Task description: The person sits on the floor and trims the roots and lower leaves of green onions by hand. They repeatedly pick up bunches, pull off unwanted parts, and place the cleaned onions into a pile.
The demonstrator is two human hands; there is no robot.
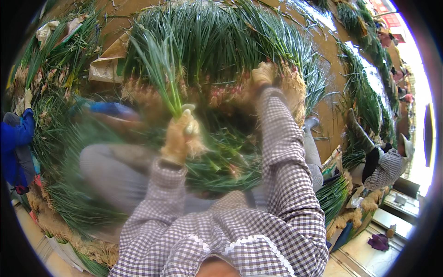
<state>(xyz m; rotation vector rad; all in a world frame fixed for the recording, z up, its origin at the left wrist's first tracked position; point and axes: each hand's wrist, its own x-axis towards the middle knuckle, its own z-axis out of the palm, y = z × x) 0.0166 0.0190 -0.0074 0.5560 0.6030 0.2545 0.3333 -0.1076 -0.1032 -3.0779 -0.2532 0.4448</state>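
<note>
My left hand [180, 136], in a pale yellowish glove, is closed around a few green onions [172, 88]. Their long green leaves point up and away from me, and a tuft of roots [196, 147] hangs below the fist. My right hand [264, 73], gloved alike, reaches forward to the large heap of green onions [214, 41]. It touches the root end of the heap near the right side, its fingers bent; whether they grip a stalk is hidden. Reddish bulbs [225, 92] and pale roots line the near edge of this heap. Loose green onions [225, 164] lie between my legs.
A paper sack [109, 64] lies left of the heap. More onions [45, 114] cover the floor at left, beside a person in a blue sleeve [24, 128]. At right, a person in a checked top [384, 169] sits near another onion row [363, 93]. The brown floor [332, 114] looks wet.
</note>
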